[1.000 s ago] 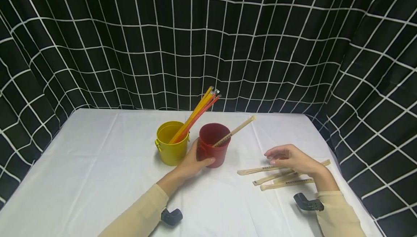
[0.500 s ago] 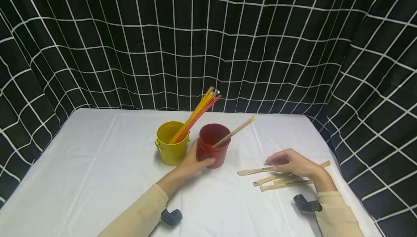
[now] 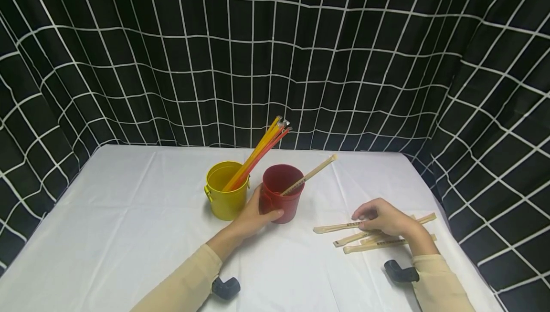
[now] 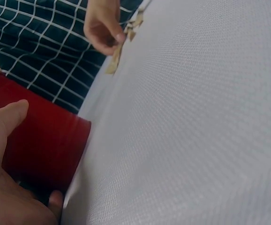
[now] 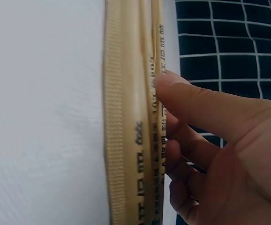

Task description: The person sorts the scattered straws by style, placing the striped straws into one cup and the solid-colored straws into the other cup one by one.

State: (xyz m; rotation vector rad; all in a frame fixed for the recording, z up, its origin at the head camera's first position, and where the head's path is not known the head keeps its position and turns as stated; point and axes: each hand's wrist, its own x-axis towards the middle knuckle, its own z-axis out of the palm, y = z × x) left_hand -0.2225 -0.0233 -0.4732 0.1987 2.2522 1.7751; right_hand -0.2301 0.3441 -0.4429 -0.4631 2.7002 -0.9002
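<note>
My left hand (image 3: 251, 219) grips the side of a small red bucket (image 3: 281, 204), thumb across its front. One straw in a printed paper wrapper (image 3: 311, 173) leans out of this bucket. At the right, my right hand (image 3: 384, 219) is low over several more wrapped straws (image 3: 371, 245) lying on the white table. In the right wrist view, its thumb (image 5: 196, 101) overlaps the farthest straw (image 5: 162, 51) and its bent fingers show beyond it. A gap shows between thumb and index finger in the head view.
A yellow bucket (image 3: 225, 204) stands left of the red one, with long yellow and orange sticks (image 3: 258, 154) with silvery ends leaning right over its rim. A black curtain with white grid lines (image 3: 275, 54) rises behind the table (image 3: 129, 226).
My right hand has come down closer to the uppermost straw on the table. My left hand and both buckets have stayed in place.
</note>
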